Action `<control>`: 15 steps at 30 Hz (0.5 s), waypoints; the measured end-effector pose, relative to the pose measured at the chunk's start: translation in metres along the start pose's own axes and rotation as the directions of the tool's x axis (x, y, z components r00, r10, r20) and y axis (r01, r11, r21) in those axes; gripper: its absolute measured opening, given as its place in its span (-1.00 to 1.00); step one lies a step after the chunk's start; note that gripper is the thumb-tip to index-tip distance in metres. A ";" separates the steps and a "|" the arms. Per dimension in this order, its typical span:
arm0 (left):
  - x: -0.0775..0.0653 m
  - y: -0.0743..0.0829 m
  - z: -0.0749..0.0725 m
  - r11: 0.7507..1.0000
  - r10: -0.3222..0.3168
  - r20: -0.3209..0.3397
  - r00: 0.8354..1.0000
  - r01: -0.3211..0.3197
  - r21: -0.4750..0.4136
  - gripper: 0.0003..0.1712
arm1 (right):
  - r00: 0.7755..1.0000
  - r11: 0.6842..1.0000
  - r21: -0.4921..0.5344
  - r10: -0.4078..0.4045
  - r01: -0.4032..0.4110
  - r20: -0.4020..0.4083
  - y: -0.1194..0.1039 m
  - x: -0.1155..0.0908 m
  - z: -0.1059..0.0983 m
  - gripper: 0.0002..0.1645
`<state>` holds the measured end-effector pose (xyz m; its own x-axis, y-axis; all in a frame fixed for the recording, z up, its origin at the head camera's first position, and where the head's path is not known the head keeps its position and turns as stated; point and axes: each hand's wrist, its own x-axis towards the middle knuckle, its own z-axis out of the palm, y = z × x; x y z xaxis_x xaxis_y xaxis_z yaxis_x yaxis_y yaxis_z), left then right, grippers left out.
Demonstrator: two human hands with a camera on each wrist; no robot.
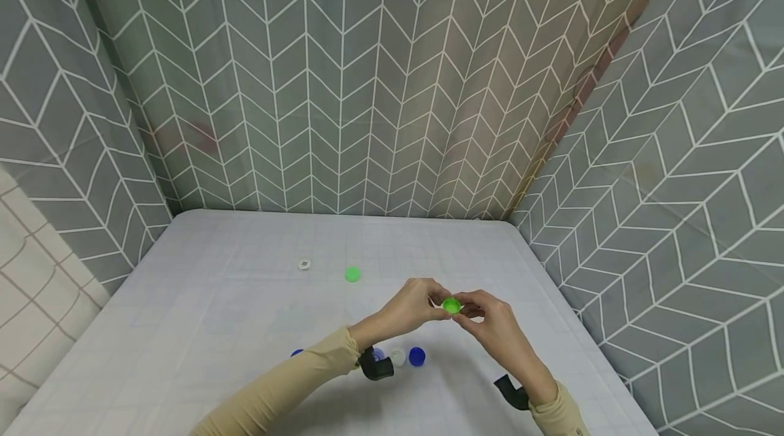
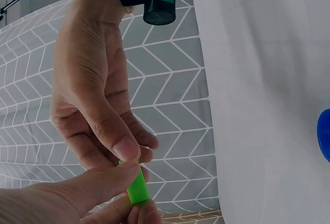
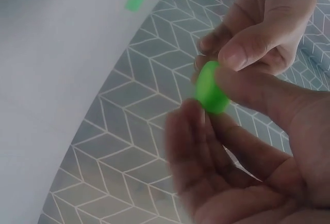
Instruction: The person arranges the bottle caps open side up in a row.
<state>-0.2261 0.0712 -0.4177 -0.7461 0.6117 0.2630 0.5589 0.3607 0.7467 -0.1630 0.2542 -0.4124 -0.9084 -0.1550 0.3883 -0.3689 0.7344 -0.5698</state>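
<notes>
Both hands meet over the table around one bright green bottle cap, its hollow side showing in the head view. My left hand pinches the cap's left edge between thumb and fingers. From the other side, my right hand grips it the same way. In the left wrist view the green cap appears edge-on, partly covered by the thumbs. The right wrist view has the cap between the fingertips of both hands, which hide part of its rim.
On the white-covered table, a lighter green disc and a small white round piece lie farther back. Nearer are a blue cap, a white cap and other blue pieces partly behind the left sleeve. Patterned curtains border the table.
</notes>
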 end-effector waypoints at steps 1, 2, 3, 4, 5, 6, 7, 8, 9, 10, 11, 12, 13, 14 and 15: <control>0.000 0.000 0.001 1.000 0.001 0.001 1.000 -0.001 0.003 -0.75 | 1.000 1.000 -0.021 0.002 -0.003 -0.002 0.000 0.000 0.000 -0.63; 0.000 0.000 0.001 1.000 0.001 0.002 1.000 -0.001 0.006 -0.76 | 1.000 0.999 -0.042 0.007 -0.007 -0.002 0.000 0.000 0.000 -0.64; 0.001 -0.001 0.002 1.000 0.000 0.003 1.000 0.000 0.009 -0.76 | 1.000 0.998 -0.065 0.011 -0.011 0.000 0.000 0.001 0.000 -0.65; 0.001 -0.001 0.003 1.000 0.001 0.002 1.000 -0.001 0.016 -0.76 | 1.000 0.996 -0.087 0.016 -0.015 0.004 0.000 0.001 -0.001 -0.66; 0.001 -0.002 0.005 1.000 0.004 0.001 1.000 -0.004 0.024 -0.77 | 1.000 0.994 -0.106 0.024 -0.023 0.012 0.000 0.001 -0.001 -0.66; 0.001 -0.003 0.006 0.999 0.006 0.001 1.000 -0.006 0.031 -0.77 | 0.999 0.992 -0.120 0.036 -0.033 0.020 -0.001 0.001 -0.001 -0.67; 0.001 -0.004 0.007 0.999 0.009 0.000 1.000 -0.009 0.041 -0.77 | 0.998 0.990 -0.137 0.046 -0.042 0.030 -0.001 0.001 -0.001 -0.67; 0.001 -0.004 0.009 0.999 0.014 0.000 1.000 -0.014 0.052 -0.78 | 0.998 0.988 -0.149 0.057 -0.051 0.039 -0.001 0.001 0.000 -0.68; 0.001 -0.006 0.010 0.998 0.021 0.000 1.000 -0.020 0.065 -0.78 | 0.996 0.985 -0.163 0.067 -0.058 0.051 -0.001 0.001 0.000 -0.68; 0.001 -0.006 0.012 0.997 0.025 0.001 1.000 -0.025 0.074 -0.79 | 0.995 0.982 -0.177 0.078 -0.067 0.061 0.000 0.001 0.000 -0.68; 0.001 -0.007 0.013 0.997 0.026 0.004 1.000 -0.027 0.078 -0.79 | 0.993 0.980 -0.184 0.090 -0.076 0.070 0.000 0.000 0.001 -0.68; 0.000 -0.008 0.015 0.996 0.029 0.008 1.000 -0.030 0.090 -0.79 | 0.992 0.978 -0.191 0.097 -0.081 0.079 0.000 0.000 0.001 -0.68; 0.000 -0.009 0.016 0.995 0.031 0.012 0.999 -0.033 0.100 -0.79 | 0.991 0.977 -0.196 0.102 -0.083 0.087 0.001 0.000 0.002 -0.68; -0.001 -0.009 0.017 0.993 0.033 0.016 0.999 -0.034 0.110 -0.79 | 0.990 0.976 -0.199 0.107 -0.087 0.093 0.001 0.000 0.003 -0.68; -0.001 -0.010 0.019 0.992 0.033 0.018 0.999 -0.035 0.123 -0.78 | 0.989 0.975 -0.202 0.109 -0.088 0.097 0.002 0.000 0.004 -0.68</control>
<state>-0.2241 0.0799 -0.4367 -0.7209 0.6355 0.2766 0.6248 0.4232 0.6561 -0.1645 0.2531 -0.4161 -0.9580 -0.1372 0.2518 -0.2402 0.8636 -0.4432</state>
